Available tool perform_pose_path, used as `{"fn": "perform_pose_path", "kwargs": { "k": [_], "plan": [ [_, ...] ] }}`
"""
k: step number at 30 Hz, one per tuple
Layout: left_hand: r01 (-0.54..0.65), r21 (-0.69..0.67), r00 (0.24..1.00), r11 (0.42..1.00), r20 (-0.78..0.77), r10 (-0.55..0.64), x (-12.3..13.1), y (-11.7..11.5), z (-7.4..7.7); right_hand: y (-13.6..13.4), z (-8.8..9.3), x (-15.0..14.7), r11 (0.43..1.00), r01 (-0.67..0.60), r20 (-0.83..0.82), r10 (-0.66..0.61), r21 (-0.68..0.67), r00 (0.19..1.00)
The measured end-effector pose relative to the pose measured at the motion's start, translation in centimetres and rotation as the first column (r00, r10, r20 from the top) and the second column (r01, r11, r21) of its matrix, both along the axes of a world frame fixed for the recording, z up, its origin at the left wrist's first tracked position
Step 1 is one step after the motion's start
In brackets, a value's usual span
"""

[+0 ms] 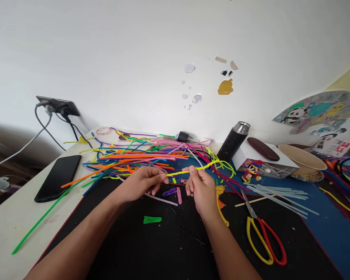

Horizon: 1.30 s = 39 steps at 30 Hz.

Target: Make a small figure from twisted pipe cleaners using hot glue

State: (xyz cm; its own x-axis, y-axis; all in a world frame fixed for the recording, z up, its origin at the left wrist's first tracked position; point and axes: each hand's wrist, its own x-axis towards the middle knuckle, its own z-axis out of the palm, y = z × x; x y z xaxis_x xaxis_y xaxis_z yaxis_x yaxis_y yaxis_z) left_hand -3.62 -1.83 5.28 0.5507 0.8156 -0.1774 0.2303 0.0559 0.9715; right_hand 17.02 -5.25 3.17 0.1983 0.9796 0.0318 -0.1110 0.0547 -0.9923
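Plainly, both hands were closed on one yellow pipe cleaner (189,170), held just above the black mat (169,249) near the middle of the worktop (11,221). The left hand (142,182) had its grip pinched shut on the near end, and the right hand (200,186) had its fingers clamped round the stem a little further along — the rest of the stem ran on to the right into a loop of yellow-green strands.

The likeliest trouble, as I judged it, lay in that far end: it seemed to lie among other stems, so a pull could drag several along or snag the fuzzy wire. A tight pinch might also kink the stem where it was not wanted.

Just behind the hands lay a broad heap of coloured pipe cleaners (140,157), touching or nearly touching the knuckles. Short cut pieces sat on the mat — a green scrap (152,220) before the hands, purple and pink bits between them. Scissors with yellow and red handles (262,237) lay to the right, near the right forearm, with clear glue sticks (279,194) beyond. A dark flask (234,142) stood by the wall, and a phone (58,177) lay well off to the left.
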Motion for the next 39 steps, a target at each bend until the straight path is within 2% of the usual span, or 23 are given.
{"fn": "perform_pose_path", "kwargs": {
  "k": [7, 15, 21, 25, 30, 33, 36, 39],
  "plan": [
    [0.067, -0.035, 0.997, 0.997, -0.039, -0.068, -0.8, 0.3, 0.0, 0.3, -0.3, 0.5, 0.996, 0.081, -0.083, -0.077, 0.047, 0.994],
    [0.022, -0.045, 0.999, 0.999, -0.045, -0.024, -1.8, 1.1, -0.2, 0.7, -0.2, 1.3, 0.984, 0.153, -0.175, -0.136, 0.090, 0.975],
    [-0.048, -0.023, 0.999, 0.999, -0.020, 0.048, -2.5, 1.4, 0.1, 0.9, 0.5, 2.0, 0.968, 0.240, -0.259, -0.214, 0.070, 0.942],
    [-0.187, -0.026, 0.978, 0.982, 0.092, 0.188, -2.6, 1.8, -0.3, 1.0, 0.5, 2.3, 0.968, 0.239, -0.307, -0.205, 0.077, 0.929],
    [-0.346, -0.041, 0.908, 0.937, 0.239, 0.345, -3.1, 2.3, -0.9, 0.9, 0.8, 2.2, 0.962, 0.260, -0.333, -0.219, 0.083, 0.917],
    [-0.401, -0.147, 0.827, 0.904, 0.367, 0.426, -3.0, 2.3, -0.9, 0.9, 1.2, 2.0, 0.966, 0.246, -0.357, -0.203, 0.081, 0.912],
    [-0.366, -0.282, 0.715, 0.887, 0.526, 0.461, -2.3, 2.0, -0.7, 0.7, 1.7, 2.0, 0.971, 0.226, -0.386, -0.179, 0.080, 0.905],
    [-0.252, -0.372, 0.638, 0.893, 0.630, 0.442, -1.3, 1.4, -0.8, 0.3, 2.1, 2.0, 0.975, 0.202, -0.406, -0.149, 0.089, 0.901]
  ]
}}
